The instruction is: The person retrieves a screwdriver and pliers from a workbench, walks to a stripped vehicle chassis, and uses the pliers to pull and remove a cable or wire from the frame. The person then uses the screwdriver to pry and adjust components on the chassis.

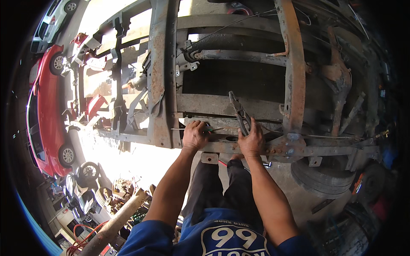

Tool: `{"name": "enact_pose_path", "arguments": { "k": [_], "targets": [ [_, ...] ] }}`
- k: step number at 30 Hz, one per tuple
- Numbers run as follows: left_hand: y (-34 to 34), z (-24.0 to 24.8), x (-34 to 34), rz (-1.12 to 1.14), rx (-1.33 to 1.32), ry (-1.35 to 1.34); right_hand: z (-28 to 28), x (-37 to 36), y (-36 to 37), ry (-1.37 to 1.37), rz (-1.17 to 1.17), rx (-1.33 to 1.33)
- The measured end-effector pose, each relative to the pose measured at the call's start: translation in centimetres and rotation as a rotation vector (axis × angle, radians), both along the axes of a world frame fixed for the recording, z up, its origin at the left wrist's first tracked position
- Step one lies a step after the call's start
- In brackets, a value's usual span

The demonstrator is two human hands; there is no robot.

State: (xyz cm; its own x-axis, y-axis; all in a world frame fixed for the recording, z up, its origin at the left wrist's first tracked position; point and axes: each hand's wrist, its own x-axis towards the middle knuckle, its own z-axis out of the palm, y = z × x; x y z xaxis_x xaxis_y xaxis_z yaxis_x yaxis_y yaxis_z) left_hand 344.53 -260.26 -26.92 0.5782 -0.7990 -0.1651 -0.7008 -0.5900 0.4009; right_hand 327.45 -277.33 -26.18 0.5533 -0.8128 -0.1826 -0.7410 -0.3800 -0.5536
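My left hand (pixel 195 135) is closed at the near rail of a rusty vehicle frame (pixel 160 72). From its fist a thin metal shaft (pixel 176 129) sticks out to the left, and a small green part shows on the right side; it looks like a slim screwdriver, mostly covered by the fingers. My right hand (pixel 252 138) grips the handles of a pair of locking pliers (pixel 238 112), whose jaws point up and away over the frame. Between my hands a thin reddish-brown line (pixel 228 127) runs along the rail.
A tyre (pixel 322 177) lies under the frame at the right. At the left stand a red car (pixel 49 113) and, beyond it, a white vehicle (pixel 53 21). Loose parts and a thick pipe (pixel 117 219) fill the lower left. A bracket (pixel 209 158) juts toward my legs.
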Motion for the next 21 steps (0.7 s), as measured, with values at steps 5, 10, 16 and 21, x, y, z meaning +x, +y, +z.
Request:
{"name": "enact_pose_path", "arguments": {
  "k": [5, 10, 16, 21],
  "targets": [
    [0.2, -0.1, 0.1, 0.025, 0.007, 0.069, -0.3, -0.2, 0.1, 0.031, 0.032, 0.013],
    [0.9, -0.9, 0.2, 0.032, -0.026, 0.082, -0.8, 0.0, 0.3, -0.02, 0.028, 0.033],
    [1.2, -1.9, 0.2, 0.042, -0.082, 0.061, -0.7, 0.0, 0.5, 0.014, 0.021, 0.031],
    [1.2, -2.1, 0.0, 0.065, -0.082, 0.055, -0.4, 0.1, 0.5, 0.039, 0.005, 0.034]
  ]
}}
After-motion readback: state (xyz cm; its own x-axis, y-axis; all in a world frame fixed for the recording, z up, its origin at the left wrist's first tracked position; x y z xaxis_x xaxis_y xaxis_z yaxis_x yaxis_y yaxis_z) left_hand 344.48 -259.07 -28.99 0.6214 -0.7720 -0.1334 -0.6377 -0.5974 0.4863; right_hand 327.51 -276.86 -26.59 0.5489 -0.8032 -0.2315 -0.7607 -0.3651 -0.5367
